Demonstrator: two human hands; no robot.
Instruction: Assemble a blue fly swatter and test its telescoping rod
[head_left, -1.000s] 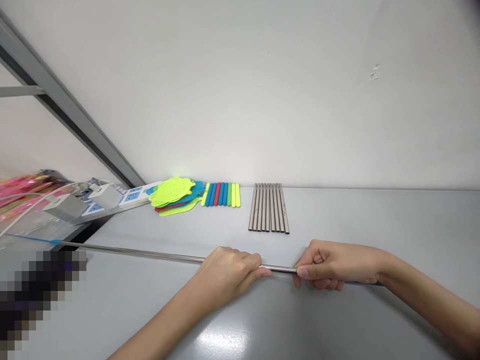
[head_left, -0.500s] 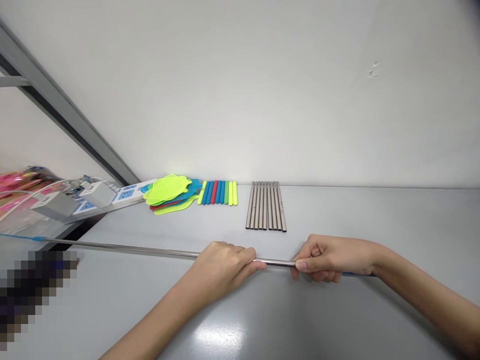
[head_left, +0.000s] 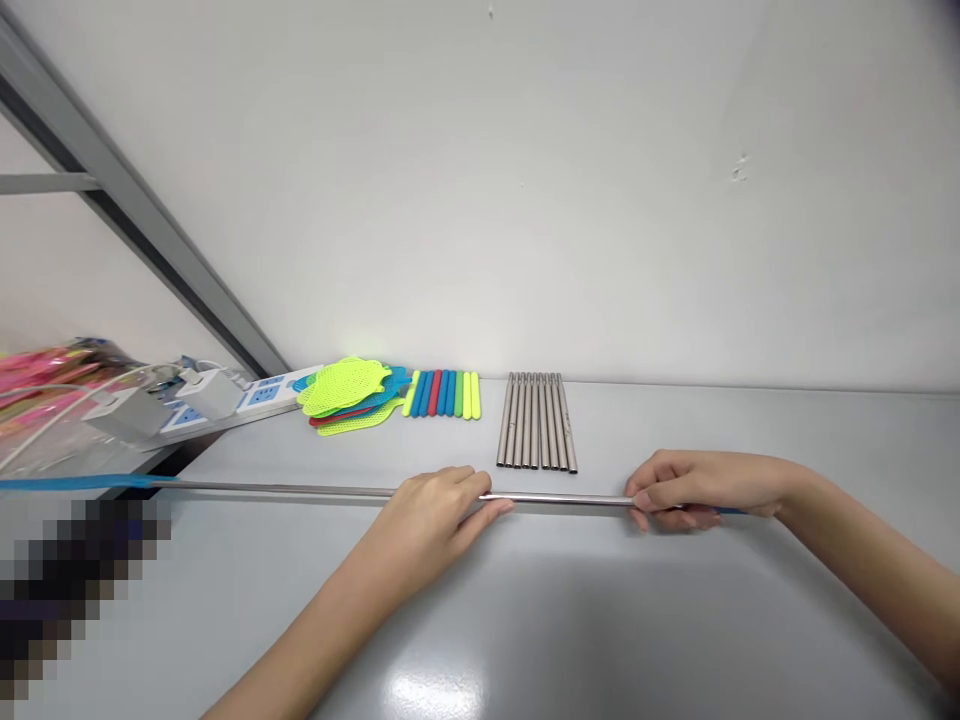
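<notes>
1. Hands: the left hand [head_left: 439, 510], lower centre of the frame, is closed over the metal rod [head_left: 559, 498]; the right hand [head_left: 679, 492], lower right, pinches it beside a blue grip [head_left: 731, 511].
2. Technique: a firm left hold, with force applied straight along the axis, should limit bending.
3. Position: the rod spans the gap between both hands and extends to a blue end piece [head_left: 97, 482], far left.
4. Beyond, on the worktop [head_left: 675, 620]: metal tubes [head_left: 536, 422], centre.
</notes>
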